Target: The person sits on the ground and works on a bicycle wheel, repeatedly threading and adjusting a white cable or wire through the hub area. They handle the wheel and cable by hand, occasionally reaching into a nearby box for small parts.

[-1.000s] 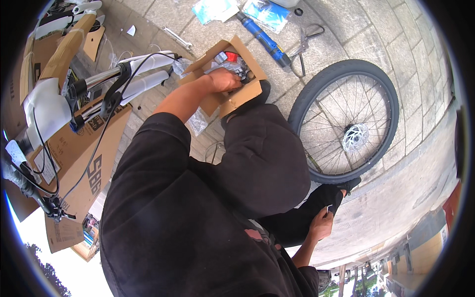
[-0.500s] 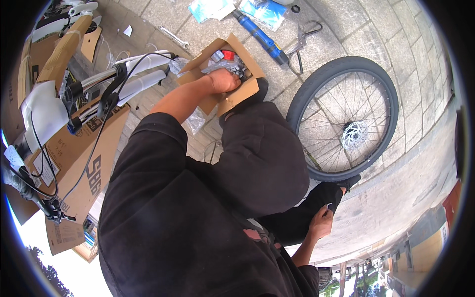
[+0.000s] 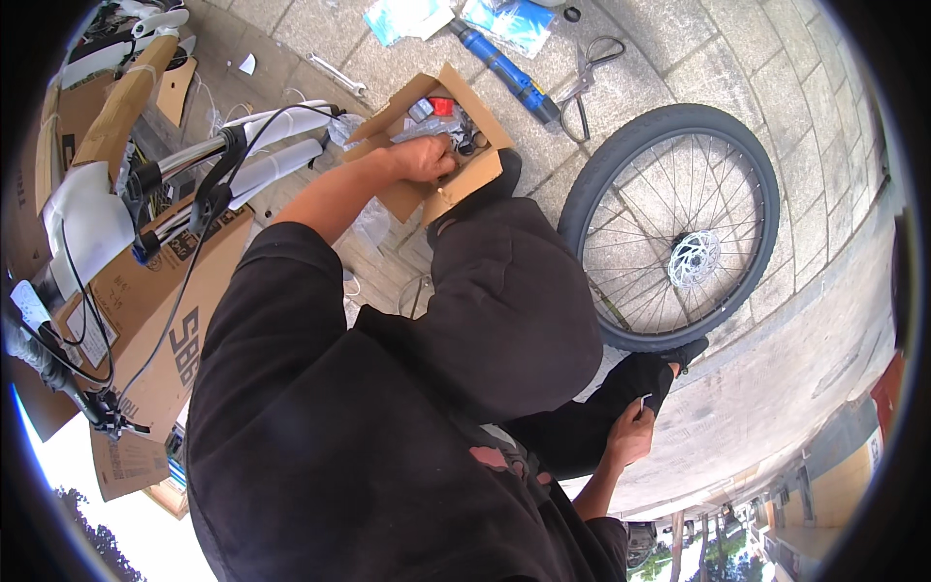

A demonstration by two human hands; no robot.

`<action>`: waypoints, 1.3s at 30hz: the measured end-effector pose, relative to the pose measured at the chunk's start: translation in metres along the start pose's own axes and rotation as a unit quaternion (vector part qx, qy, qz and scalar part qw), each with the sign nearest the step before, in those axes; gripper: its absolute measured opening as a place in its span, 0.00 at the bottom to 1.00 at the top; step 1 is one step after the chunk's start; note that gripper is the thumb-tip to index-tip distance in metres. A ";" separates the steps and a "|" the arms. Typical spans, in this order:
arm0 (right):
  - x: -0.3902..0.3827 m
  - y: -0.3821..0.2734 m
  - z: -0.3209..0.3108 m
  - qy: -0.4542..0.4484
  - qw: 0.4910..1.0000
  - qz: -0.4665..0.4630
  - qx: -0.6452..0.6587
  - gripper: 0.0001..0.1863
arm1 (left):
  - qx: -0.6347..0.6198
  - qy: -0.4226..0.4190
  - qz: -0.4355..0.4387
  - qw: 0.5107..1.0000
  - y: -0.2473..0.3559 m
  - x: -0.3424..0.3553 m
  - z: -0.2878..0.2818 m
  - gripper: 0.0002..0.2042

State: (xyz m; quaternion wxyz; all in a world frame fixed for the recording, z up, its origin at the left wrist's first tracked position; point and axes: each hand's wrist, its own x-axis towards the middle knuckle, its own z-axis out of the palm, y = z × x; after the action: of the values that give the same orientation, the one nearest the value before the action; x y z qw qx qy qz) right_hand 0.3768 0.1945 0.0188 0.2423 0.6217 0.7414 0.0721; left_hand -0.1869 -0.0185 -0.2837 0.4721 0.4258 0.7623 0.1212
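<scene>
- At the far left, a tube sleeved in brown cardboard [image 3: 126,107] slants upward above a sheet of printed cardboard [image 3: 160,388].
- Beside them, two fork legs wrapped in white [image 3: 276,167] point rightward, with a black cable [image 3: 184,276] looping over and down past them.
- A silver wrench [image 3: 337,75] lies on the grey paving, above the fork legs and apart from them.
- Over the left part of the open cardboard box [image 3: 470,182] is the left hand [image 3: 425,158], its fingers curled together and pointing down; whether they pinch anything I cannot tell.
- Inside that box, right around the hand, sit clear plastic bags [image 3: 438,127], a red piece [image 3: 441,106] and some dark round parts [image 3: 472,144]; a black shoe [image 3: 497,192] shows at its lower right corner.
- Up and to the right, a blue cylinder with black ends [image 3: 504,73] lies diagonally, just below blue-and-white packets [image 3: 511,24].
- Next to the cylinder, a pair of scissors [image 3: 583,81] lies on the paving with handles spread.
- The right hand [image 3: 630,436] is well away from the box, near the trouser leg, fingers folded around a small pale piece [image 3: 644,400] whose tip sticks out on top.
- Furthest right, a bicycle wheel [image 3: 685,247] lies flat, its silver disc rotor [image 3: 696,262] facing up.
</scene>
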 end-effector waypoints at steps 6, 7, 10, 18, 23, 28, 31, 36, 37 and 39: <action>0.001 0.004 0.004 -0.008 1.000 0.002 -0.004 0.20 | -0.132 -0.077 -0.106 0.983 0.006 0.002 -0.009 0.16; 0.001 0.005 0.004 -0.012 1.000 0.003 -0.007 0.20 | -0.124 -0.089 -0.103 0.983 0.009 0.003 -0.010 0.16; -0.001 0.003 0.003 -0.009 1.000 0.009 0.000 0.20 | -0.085 -0.108 -0.067 0.988 0.034 0.000 -0.022 0.14; 0.001 -0.001 0.000 0.009 1.000 -0.004 0.006 0.20 | 0.128 -0.032 0.128 0.983 0.001 0.009 0.007 0.12; 0.001 -0.003 -0.002 -0.003 1.000 0.001 -0.006 0.20 | 0.204 -0.039 0.160 0.965 0.006 0.012 0.001 0.13; 0.002 0.002 0.002 -0.012 1.000 0.003 -0.009 0.20 | 0.226 -0.004 0.174 0.958 0.008 0.011 0.008 0.11; 0.002 0.006 0.002 -0.032 0.999 0.011 -0.008 0.22 | 0.283 -0.020 0.199 0.938 0.010 0.017 0.009 0.11; 0.002 -0.001 -0.002 -0.005 1.000 0.006 0.009 0.18 | 0.377 -0.048 0.242 0.893 0.012 0.015 0.007 0.11; 0.001 0.000 -0.001 -0.005 1.000 0.006 0.011 0.18 | 0.374 -0.047 0.254 0.891 0.010 0.015 0.006 0.11; 0.001 0.002 0.001 -0.003 1.000 0.004 0.012 0.18 | 0.368 -0.042 0.270 0.889 0.006 0.016 0.007 0.11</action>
State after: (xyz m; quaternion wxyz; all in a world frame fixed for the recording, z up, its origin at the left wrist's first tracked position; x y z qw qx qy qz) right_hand 0.3791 0.1954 0.0187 0.2366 0.6274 0.7393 0.0625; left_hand -0.1804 -0.0039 -0.2936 0.2624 0.7633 0.5870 -0.0627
